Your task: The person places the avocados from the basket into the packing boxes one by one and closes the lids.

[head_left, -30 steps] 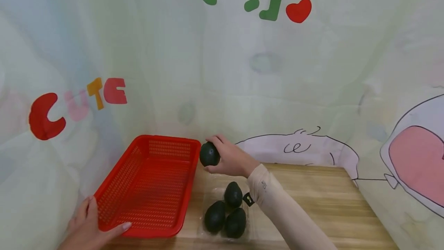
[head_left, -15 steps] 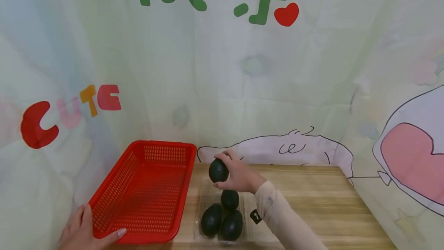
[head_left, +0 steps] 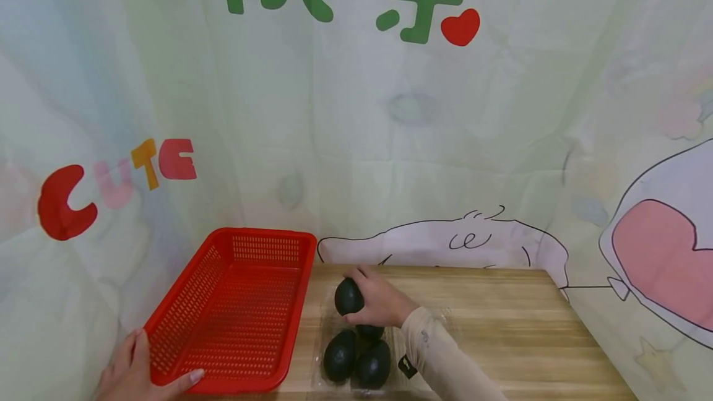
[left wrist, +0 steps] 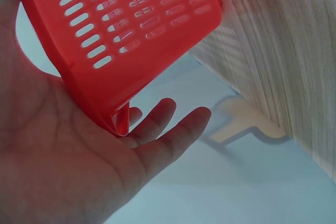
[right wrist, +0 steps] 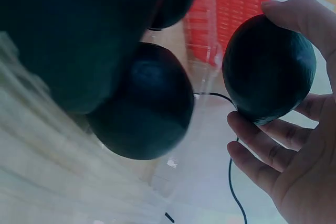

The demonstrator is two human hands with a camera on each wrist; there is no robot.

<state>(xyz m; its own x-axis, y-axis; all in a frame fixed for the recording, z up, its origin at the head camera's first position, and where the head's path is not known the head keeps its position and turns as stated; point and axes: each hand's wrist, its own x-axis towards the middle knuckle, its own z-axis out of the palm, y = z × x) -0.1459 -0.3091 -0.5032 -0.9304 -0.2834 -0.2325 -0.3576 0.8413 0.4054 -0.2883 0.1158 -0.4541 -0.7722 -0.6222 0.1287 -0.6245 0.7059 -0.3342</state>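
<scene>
The right hand's fingers [right wrist: 261, 139] are clamping round a dark green avocado [head_left: 348, 296], the thumb opposing the others across its sides; I am judging this wrap suits so smooth and rounded a fruit. The right hand [head_left: 384, 302] is holding it over the far left part of a clear plastic tray [head_left: 328, 320]; I cannot tell whether the fruit is touching the tray. Below it, nearer, three more avocados are clustering: one near left [head_left: 340, 356], one near right [head_left: 372, 365], and a far one [head_left: 369, 333] that the hand is partly hiding. The tray's walls are probably stopping them rolling.

Left of the tray, a red basket [head_left: 242, 320] is sitting with its perforated floor bare. The left hand [head_left: 139, 376] is bracing its near left corner, thumb over the near rim, the other fingers relaxed and outstretched outside; I am guessing this is steadying it. Both containers are resting on a wooden surface [head_left: 501, 314], a printed curtain [head_left: 356, 159] hanging behind.
</scene>
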